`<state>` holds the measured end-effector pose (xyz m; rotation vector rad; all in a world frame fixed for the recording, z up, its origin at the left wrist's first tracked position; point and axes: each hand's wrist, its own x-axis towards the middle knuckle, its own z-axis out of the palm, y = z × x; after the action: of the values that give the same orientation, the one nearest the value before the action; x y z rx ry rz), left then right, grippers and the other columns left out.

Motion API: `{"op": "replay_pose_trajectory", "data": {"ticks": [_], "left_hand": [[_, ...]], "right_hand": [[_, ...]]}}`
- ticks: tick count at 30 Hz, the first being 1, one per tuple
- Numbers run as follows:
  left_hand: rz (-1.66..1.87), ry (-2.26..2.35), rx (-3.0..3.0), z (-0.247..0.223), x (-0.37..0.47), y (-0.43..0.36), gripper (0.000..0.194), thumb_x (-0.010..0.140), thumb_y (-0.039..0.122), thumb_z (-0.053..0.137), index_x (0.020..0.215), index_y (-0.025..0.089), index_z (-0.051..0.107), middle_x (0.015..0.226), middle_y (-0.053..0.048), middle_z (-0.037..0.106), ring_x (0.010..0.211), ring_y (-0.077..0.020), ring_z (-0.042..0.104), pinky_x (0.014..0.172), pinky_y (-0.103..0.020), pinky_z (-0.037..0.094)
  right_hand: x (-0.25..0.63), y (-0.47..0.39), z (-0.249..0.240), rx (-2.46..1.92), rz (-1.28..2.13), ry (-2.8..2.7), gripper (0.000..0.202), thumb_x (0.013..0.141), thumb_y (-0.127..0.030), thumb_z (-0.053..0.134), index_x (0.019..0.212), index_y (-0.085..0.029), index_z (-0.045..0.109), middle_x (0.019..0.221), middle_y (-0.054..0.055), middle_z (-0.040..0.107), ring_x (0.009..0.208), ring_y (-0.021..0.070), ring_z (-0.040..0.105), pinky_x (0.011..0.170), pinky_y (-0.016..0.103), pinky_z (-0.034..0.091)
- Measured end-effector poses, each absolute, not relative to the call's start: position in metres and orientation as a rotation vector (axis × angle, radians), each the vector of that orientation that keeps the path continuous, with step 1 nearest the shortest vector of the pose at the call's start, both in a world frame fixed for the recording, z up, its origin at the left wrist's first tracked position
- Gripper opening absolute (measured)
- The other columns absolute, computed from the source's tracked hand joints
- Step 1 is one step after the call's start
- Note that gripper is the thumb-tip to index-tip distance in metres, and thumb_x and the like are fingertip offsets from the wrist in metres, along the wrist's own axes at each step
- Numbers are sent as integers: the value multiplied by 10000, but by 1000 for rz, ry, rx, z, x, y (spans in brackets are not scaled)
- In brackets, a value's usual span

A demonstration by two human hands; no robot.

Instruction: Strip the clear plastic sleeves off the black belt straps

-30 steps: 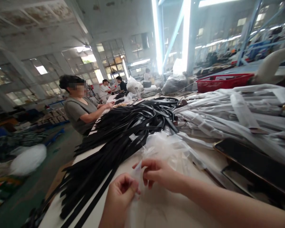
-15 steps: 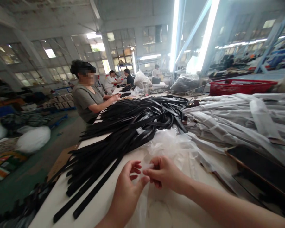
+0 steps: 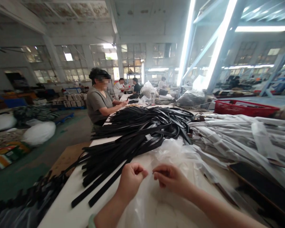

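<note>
Both hands are low in the middle of the view, a small gap between them. My left hand (image 3: 133,180) is closed in a pinch on thin clear plastic, which hangs down below it. Facing it, my right hand (image 3: 171,179) has its fingers curled together; anything between them is too small to make out. Crumpled clear plastic bags (image 3: 173,148) lie just beyond my hands. To the left, a big pile of black straps (image 3: 123,142) spreads over the white table (image 3: 64,202).
White-wrapped strips (image 3: 228,136) cover the table's right side, with a dark flat object (image 3: 263,183) near the right edge. A red basket (image 3: 247,108) stands behind them. Across the table at left, a person in a grey shirt (image 3: 97,103) holds something small. More people sit farther back.
My hands have moved apart, and my left fingers have closed from a looser curl. The view has shifted, so the scene sits lower and farther right. The person across has raised a small dark object.
</note>
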<state>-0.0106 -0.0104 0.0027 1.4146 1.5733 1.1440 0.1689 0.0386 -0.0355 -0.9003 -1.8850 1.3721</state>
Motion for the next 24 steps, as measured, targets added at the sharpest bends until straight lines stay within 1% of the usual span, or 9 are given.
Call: {"op": "replay_pose_trajectory", "data": {"ticks": [3,6,9,11,13,15,19,22,24], "left_hand": [[1154,1562,1414,1,-12,-13,202,666,275,609,522,166,518,507,34,448,521,-116,379,520,-251,282],[1156,1528,1423,-1,-8,-16,210,661,242,581,499,183,462,502,42,415,532,-116,363,525,-254,265],[1165,1469,1422,-3,-5,-19,235,658,221,566,487,196,406,500,46,387,538,-116,351,527,-261,249],[1170,1401,1417,-3,-4,-21,274,682,245,561,485,203,376,495,50,368,530,-112,333,528,-266,246],[1171,1312,1414,-1,-5,-22,282,708,283,558,498,201,388,502,47,378,532,-112,333,531,-267,252],[1163,1226,1397,1,-7,-23,250,712,311,571,533,189,445,522,40,415,535,-111,347,529,-263,259],[1184,1158,1306,5,-11,-20,156,650,274,622,603,161,526,574,24,489,545,-106,392,538,-251,283],[1225,1142,1239,7,-14,-18,127,621,238,637,645,145,554,629,-2,552,590,-118,455,586,-252,332],[1242,1128,1220,8,-15,-17,136,621,233,652,661,139,562,638,-4,561,600,-119,468,598,-251,342]], "right_hand": [[169,46,-23,-998,866,-2112,220,864,-290,523,936,-157,683,818,68,661,634,154,612,597,261,487],[157,56,-3,-1037,483,-2329,271,846,-152,501,1059,-159,668,956,93,665,826,188,624,762,297,497],[126,71,14,-951,290,-2524,355,840,-116,523,1178,-159,622,1110,103,638,1020,208,588,916,317,454],[98,82,20,-807,146,-2679,373,852,-126,555,1221,-169,599,1172,92,616,1096,205,549,976,311,415],[70,92,21,-682,30,-2792,354,860,-154,599,1213,-188,604,1176,75,609,1111,198,531,983,301,403],[49,101,18,-649,-34,-2836,290,849,-184,648,1139,-198,640,1138,65,610,1087,205,529,963,312,409],[38,110,5,-710,-115,-2824,149,827,-228,694,969,-188,673,1117,76,562,1043,226,512,924,351,420],[47,113,-2,-775,-148,-2788,226,823,-267,703,1037,-218,651,1160,86,509,1065,243,479,907,371,425],[53,113,-5,-795,-150,-2762,276,822,-280,704,1087,-255,633,1188,81,484,1080,244,464,908,374,421]]}}
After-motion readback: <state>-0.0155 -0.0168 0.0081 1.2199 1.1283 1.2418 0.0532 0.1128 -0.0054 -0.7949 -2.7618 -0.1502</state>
